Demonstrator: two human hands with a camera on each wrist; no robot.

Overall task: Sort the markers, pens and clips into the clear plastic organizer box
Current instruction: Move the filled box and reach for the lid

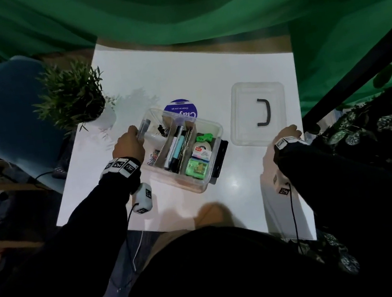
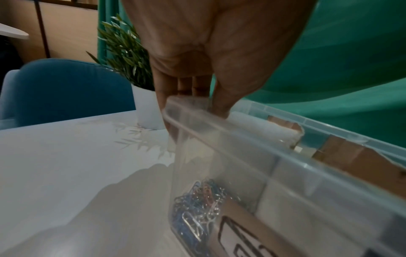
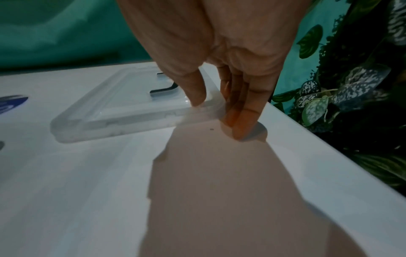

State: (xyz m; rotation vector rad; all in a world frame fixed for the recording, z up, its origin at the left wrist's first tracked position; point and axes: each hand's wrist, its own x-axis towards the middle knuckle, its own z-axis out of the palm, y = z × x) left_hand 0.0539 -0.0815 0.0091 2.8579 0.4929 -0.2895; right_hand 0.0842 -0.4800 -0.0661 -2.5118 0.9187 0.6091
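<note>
Organizer box [image 1: 209, 131] sits mid-table, pens [image 1: 176, 146] in its centre compartment, paper clips [image 2: 197, 205] in its left. My left hand [image 1: 128, 147] pinches the box's far-left corner rim; my right hand [image 1: 287, 133] pinches the near-right corner of the lid [image 1: 243, 112], lying flat right of the box.

Box label [image 2: 246, 243] — cut off by the frame edge, unreadable
</note>
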